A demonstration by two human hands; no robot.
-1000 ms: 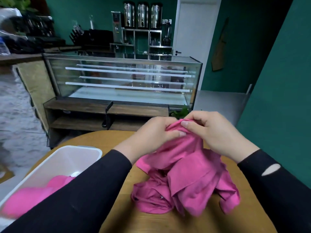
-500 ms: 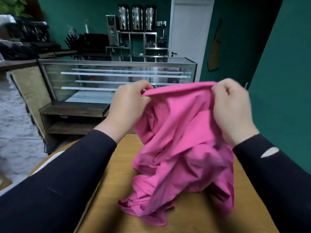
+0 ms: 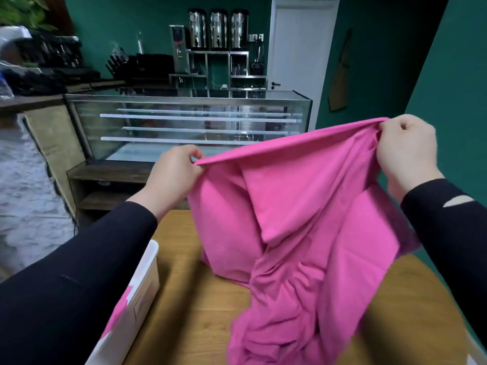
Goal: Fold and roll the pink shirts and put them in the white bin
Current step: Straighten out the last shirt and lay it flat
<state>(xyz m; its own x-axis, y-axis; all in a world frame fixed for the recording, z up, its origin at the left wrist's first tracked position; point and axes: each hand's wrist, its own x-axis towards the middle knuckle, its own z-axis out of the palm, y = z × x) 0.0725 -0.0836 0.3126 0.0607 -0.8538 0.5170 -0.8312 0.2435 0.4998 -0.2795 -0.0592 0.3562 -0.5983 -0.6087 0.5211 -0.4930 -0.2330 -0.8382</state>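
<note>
Shirt held up by one edge, ready to be spread for folding.

Left hand (image 3: 174, 175) and right hand (image 3: 405, 151) each pinch the top edge of the pink shirt (image 3: 303, 233) above the wooden table (image 3: 189, 299); its lower part bunches on the surface. Risk: creases get folded in, or the cloth slips off the near edge. The white bin (image 3: 147, 272) sits near left.

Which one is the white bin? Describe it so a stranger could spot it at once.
Start at the round wooden table in the foreground. The white bin stands at its left edge, partly hidden by the left arm's dark sleeve. It is the only white plastic box there, with pink fabric showing inside, unlike the loose pink shirt held up beside it.
</note>
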